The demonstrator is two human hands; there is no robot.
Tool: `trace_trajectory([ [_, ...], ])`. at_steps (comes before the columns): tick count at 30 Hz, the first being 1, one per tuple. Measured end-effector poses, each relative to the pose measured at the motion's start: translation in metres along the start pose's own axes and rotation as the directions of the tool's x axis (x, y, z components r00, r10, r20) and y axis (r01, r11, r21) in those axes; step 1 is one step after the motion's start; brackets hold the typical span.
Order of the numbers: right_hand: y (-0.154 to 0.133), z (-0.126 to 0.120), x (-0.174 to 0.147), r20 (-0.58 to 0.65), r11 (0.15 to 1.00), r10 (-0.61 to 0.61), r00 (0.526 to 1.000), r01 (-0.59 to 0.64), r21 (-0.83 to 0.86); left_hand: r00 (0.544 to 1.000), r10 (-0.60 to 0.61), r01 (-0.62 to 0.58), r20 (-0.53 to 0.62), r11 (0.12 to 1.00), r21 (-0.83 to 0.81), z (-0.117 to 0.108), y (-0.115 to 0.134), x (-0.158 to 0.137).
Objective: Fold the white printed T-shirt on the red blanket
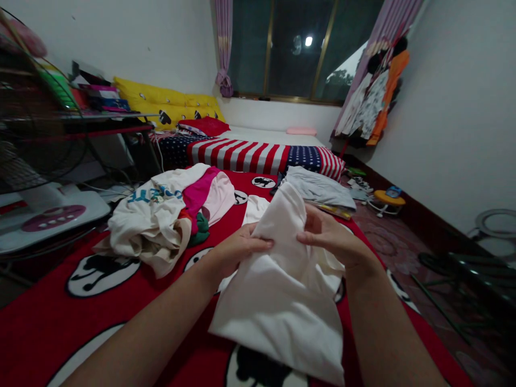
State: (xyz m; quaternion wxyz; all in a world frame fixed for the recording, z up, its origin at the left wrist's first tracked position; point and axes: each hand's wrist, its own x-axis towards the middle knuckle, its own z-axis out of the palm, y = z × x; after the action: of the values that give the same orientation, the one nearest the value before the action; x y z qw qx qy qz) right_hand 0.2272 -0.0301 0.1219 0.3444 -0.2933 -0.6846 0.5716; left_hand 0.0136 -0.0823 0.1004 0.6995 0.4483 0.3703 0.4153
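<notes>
Your 2 hands meet over the bed cover (48,322), the left hand (236,250) and right hand (328,236) side by side, each pinching the upper part of the cloth (282,301) that hangs between them and drapes down toward you. To the left of your left hand a heap of clothes (161,215) lies on the cover, and behind your right hand rests a folded garment (318,188). Farther back the striped blanket (242,153) lies across the bed with the pillows (173,102) behind it against the wall, the fan (36,140) stands at your far left, and hanging clothes (373,102) are at the right beside the window (298,48).
</notes>
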Motion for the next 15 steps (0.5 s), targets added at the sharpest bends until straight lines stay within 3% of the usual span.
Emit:
trace_trajectory([
  [2,0.003,0.0,0.0,0.037,0.997,0.073,0.997,-0.074,0.009,0.999,0.023,-0.022,0.03,1.0,-0.009,-0.004,0.003,0.001],
  [4,0.003,0.004,0.004,-0.096,0.997,0.079,0.992,-0.081,-0.013,0.999,0.044,-0.044,0.027,0.999,-0.002,-0.009,0.005,0.003],
  [6,0.005,0.008,0.013,-0.278,0.998,-0.005,0.96,-0.012,-0.059,0.998,0.058,-0.059,0.032,0.998,0.036,-0.016,0.003,0.006],
  [8,0.012,0.01,0.026,-0.429,0.977,-0.164,0.889,0.086,-0.196,0.998,0.051,-0.054,0.025,0.993,0.109,-0.027,-0.002,0.011],
  [10,0.023,0.007,0.038,-0.512,0.906,-0.342,0.788,0.131,-0.404,0.995,0.01,0.011,-0.094,0.976,0.218,-0.04,-0.013,0.016],
  [12,0.034,-0.003,0.043,-0.533,0.831,-0.423,0.733,0.08,-0.55,0.958,-0.013,0.105,-0.287,0.945,0.31,-0.053,-0.025,0.021],
  [15,0.043,-0.029,0.031,-0.544,0.802,-0.319,0.776,-0.085,-0.592,0.921,-0.015,0.177,-0.388,0.905,0.386,-0.067,-0.037,0.028],
])
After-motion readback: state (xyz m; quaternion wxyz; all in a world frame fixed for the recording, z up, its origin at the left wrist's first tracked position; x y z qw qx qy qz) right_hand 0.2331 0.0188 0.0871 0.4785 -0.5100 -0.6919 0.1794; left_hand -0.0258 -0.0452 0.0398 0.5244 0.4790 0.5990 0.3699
